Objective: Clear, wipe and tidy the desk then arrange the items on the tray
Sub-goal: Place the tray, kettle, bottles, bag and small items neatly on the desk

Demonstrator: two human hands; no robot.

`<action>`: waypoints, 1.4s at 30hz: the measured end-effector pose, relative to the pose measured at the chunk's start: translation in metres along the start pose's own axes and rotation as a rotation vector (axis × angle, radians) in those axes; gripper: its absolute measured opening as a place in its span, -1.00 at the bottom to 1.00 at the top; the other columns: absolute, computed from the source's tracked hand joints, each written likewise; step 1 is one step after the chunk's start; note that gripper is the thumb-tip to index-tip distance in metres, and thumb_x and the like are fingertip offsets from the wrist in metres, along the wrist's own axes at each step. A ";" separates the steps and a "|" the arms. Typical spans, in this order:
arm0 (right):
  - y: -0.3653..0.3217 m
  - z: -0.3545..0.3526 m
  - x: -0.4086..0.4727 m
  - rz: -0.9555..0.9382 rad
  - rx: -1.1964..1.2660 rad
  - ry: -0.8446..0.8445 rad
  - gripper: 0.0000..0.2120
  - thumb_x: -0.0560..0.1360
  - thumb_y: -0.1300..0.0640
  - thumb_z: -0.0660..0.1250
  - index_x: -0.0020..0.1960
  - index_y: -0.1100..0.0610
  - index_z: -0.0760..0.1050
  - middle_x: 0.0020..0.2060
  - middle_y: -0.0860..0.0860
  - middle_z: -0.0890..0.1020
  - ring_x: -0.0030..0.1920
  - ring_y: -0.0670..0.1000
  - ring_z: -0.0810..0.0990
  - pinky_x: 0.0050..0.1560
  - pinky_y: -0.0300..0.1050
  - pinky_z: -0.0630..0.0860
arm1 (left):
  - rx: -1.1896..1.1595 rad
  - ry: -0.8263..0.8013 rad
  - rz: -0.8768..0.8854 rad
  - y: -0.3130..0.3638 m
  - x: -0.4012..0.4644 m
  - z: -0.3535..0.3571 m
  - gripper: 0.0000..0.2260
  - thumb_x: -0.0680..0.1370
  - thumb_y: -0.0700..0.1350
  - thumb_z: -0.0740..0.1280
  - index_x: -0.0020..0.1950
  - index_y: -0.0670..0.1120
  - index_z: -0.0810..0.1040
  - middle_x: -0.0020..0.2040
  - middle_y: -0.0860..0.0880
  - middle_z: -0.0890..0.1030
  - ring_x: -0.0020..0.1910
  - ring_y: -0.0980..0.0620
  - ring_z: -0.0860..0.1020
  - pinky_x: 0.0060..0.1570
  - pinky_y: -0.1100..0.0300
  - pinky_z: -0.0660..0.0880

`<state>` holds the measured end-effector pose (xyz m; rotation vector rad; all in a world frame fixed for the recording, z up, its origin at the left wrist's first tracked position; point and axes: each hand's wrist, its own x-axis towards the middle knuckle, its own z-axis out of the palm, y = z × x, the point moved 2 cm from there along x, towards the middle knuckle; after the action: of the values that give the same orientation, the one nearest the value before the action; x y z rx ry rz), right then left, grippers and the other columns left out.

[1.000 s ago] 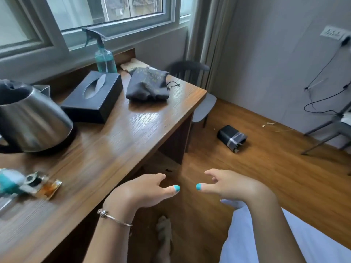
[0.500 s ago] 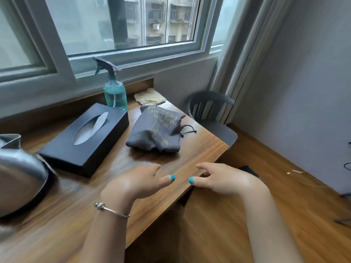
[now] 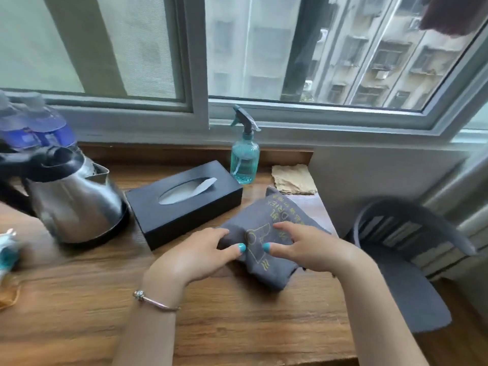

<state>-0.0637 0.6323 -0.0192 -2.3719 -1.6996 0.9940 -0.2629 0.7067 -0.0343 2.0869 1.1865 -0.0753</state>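
A grey cloth pouch [image 3: 280,215] with yellow print lies near the right end of the wooden desk [image 3: 237,320]. My left hand [image 3: 195,256] grips its left side, fingers curled round the fabric. My right hand [image 3: 303,245] grips its right side, thumb pressed on the print. A black tissue box [image 3: 184,204] stands just left of the pouch. Behind it are a teal spray bottle [image 3: 244,159] and a tan cloth [image 3: 293,179] at the back edge. A steel kettle [image 3: 71,199] sits on the left.
Blue-labelled water bottles [image 3: 37,128] stand behind the kettle. Small wrapped items [image 3: 6,249] lie at the far left edge. A grey chair [image 3: 412,249] stands right of the desk. The window sill runs along the back.
My view swung from the floor up to the desk. Both hands went forward from in front of the desk edge and took hold of the grey pouch.
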 end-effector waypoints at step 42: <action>-0.325 0.102 0.142 -0.653 0.407 0.367 0.09 0.05 -0.19 0.55 0.46 -0.43 0.07 0.36 -0.35 0.32 0.33 -0.34 0.34 0.21 -0.33 0.34 | -0.357 0.931 0.289 -0.298 -0.028 -0.198 -0.29 0.15 0.14 0.62 0.24 0.13 0.44 0.11 0.08 0.44 0.14 0.23 0.44 0.12 0.53 0.29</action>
<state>-0.3604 0.8508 -0.0352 -1.4752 -1.7281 0.6543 -0.5643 0.9009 -0.0442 1.9543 1.2346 1.2616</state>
